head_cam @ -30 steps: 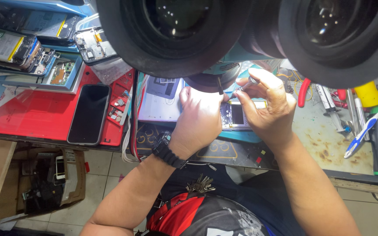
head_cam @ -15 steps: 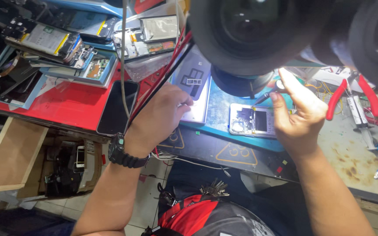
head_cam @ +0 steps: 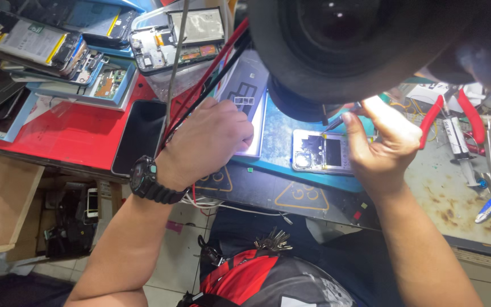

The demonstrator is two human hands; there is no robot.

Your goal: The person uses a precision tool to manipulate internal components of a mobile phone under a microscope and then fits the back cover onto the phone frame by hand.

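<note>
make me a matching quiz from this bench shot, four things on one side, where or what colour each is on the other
Things:
1. opened phone
2. dark phone
3. wristwatch
4. pliers

Descriptions:
A. red handles, right of the right hand
B. black, on the left hand's wrist
C. face down on the red mat
D. on the blue mat, under the tool tip

Pairs: 1-D, 2-C, 3-B, 4-A
</note>
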